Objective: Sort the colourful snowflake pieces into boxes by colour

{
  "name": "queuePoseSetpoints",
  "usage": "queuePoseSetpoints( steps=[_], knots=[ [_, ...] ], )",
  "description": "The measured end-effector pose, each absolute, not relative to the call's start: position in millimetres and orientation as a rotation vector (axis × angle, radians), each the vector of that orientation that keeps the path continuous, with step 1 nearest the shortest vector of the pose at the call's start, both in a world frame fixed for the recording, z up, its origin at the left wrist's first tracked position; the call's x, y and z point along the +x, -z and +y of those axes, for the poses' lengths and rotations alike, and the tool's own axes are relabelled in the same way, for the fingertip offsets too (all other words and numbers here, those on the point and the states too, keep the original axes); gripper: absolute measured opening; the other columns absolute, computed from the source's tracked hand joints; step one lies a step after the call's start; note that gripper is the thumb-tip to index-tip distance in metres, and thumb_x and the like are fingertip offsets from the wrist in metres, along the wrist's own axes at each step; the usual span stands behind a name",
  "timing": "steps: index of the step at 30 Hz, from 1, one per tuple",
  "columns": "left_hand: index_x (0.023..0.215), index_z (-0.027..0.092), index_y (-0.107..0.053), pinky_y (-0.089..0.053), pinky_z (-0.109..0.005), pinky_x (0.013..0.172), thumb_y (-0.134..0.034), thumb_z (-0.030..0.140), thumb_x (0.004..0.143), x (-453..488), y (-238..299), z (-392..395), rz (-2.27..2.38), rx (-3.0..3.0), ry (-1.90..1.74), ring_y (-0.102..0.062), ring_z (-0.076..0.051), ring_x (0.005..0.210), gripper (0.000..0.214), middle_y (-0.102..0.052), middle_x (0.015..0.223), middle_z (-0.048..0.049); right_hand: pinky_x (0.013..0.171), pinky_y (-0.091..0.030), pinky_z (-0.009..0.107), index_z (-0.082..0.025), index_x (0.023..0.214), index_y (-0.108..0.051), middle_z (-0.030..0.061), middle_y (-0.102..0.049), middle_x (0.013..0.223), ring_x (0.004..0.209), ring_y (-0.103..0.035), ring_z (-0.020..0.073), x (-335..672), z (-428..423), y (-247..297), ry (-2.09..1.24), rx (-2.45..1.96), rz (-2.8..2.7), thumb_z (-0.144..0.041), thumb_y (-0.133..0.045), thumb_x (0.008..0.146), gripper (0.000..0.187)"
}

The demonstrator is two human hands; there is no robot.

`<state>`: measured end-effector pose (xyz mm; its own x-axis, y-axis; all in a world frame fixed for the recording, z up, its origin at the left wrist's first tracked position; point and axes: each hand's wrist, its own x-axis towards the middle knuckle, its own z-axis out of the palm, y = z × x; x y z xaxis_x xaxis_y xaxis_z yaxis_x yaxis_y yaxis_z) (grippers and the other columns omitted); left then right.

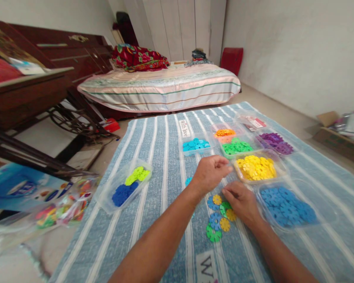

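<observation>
My left hand (212, 171) hovers left of the tub of yellow discs (256, 167), its fingers pinched; anything between them is hidden. Lower and to the right, my right hand (242, 200) is curled, thumb and fingertips together, at the upper end of a joined row of notched plastic discs (215, 221) in blue, green and yellow. Whether it grips one of these discs cannot be seen. Right of it stands a clear tub of blue discs (287, 206). A light blue disc (188, 181) lies partly behind my left forearm.
Farther back are tubs of light blue (196, 144), green (237, 146), orange (225, 133) and purple discs (275, 142). A tub with lime and dark blue discs (124, 194) stands left on the striped cloth (153, 157). Beyond are a bed (165, 88) and a cardboard box (342, 141).
</observation>
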<state>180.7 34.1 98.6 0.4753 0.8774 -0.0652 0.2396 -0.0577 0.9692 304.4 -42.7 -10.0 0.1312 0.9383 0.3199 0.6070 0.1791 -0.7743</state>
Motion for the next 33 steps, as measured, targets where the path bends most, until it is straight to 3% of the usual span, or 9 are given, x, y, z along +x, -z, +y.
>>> queuePoseSetpoints(
  steps=[4, 8, 11, 21, 25, 33],
  knots=[
    [0.068, 0.016, -0.062, -0.035, -0.021, 0.055, -0.057, 0.025, 0.071, 137.4, -91.7, 36.9, 1.204, 1.959, -0.395, -0.051, -0.010, 0.057, 0.011, -0.056, 0.057, 0.0026, 0.067, -0.041, 0.028, -0.020, 0.067, -0.060, 0.0001, -0.057, 0.068, 0.071, -0.054, 0.0149, 305.2, -41.6, 6.2, -0.471, -1.534, -1.610, -0.029, -0.051, 0.083, 0.020],
    [0.069, 0.018, -0.061, -0.030, -0.022, 0.055, -0.059, 0.024, 0.068, 91.5, -79.6, 22.3, 1.376, 2.206, 0.035, -0.052, -0.012, 0.060, 0.007, -0.058, 0.063, 0.0022, 0.066, -0.041, 0.027, -0.021, 0.066, -0.060, 0.0000, -0.056, 0.068, 0.071, -0.053, 0.0149, 305.5, -40.6, 5.8, -0.468, -1.550, -1.620, -0.029, -0.051, 0.082, 0.020],
    [0.070, 0.019, -0.060, -0.028, -0.023, 0.056, -0.062, 0.026, 0.066, 78.2, -69.7, 11.1, 1.410, 2.295, 0.138, -0.053, -0.013, 0.067, 0.008, -0.059, 0.071, 0.0012, 0.067, -0.041, 0.027, -0.021, 0.067, -0.061, 0.0001, -0.057, 0.068, 0.072, -0.054, 0.0152, 305.2, -41.1, 7.3, -0.463, -1.545, -1.614, -0.029, -0.050, 0.082, 0.020],
    [0.077, 0.020, -0.060, -0.032, -0.020, 0.058, -0.062, 0.022, 0.064, 75.7, -54.9, 5.1, 1.407, 2.130, 0.001, -0.053, -0.012, 0.068, 0.013, -0.059, 0.073, 0.0034, 0.069, -0.042, 0.028, -0.021, 0.069, -0.062, 0.0006, -0.059, 0.070, 0.073, -0.055, 0.0157, 306.5, -42.6, 10.4, -0.466, -1.540, -1.619, -0.030, -0.051, 0.083, 0.020],
    [0.065, 0.019, -0.058, -0.030, -0.021, 0.054, -0.061, 0.019, 0.062, 77.7, -55.0, 4.9, 1.370, 2.094, -0.021, -0.050, -0.011, 0.060, 0.004, -0.055, 0.064, 0.0038, 0.069, -0.043, 0.029, -0.021, 0.068, -0.062, 0.0009, -0.059, 0.070, 0.073, -0.055, 0.0159, 307.1, -42.5, 11.4, -0.462, -1.534, -1.628, -0.030, -0.050, 0.083, 0.020],
    [0.060, 0.017, -0.055, -0.029, -0.020, 0.051, -0.057, 0.031, 0.066, 55.4, -78.5, 7.8, 1.358, 1.788, -0.305, -0.041, -0.009, 0.053, 0.015, -0.045, 0.053, 0.0052, 0.069, -0.043, 0.029, -0.022, 0.068, -0.062, 0.0010, -0.059, 0.070, 0.072, -0.055, 0.0160, 307.8, -43.1, 13.5, -0.457, -1.547, -1.626, -0.032, -0.050, 0.083, 0.021]
  ],
)
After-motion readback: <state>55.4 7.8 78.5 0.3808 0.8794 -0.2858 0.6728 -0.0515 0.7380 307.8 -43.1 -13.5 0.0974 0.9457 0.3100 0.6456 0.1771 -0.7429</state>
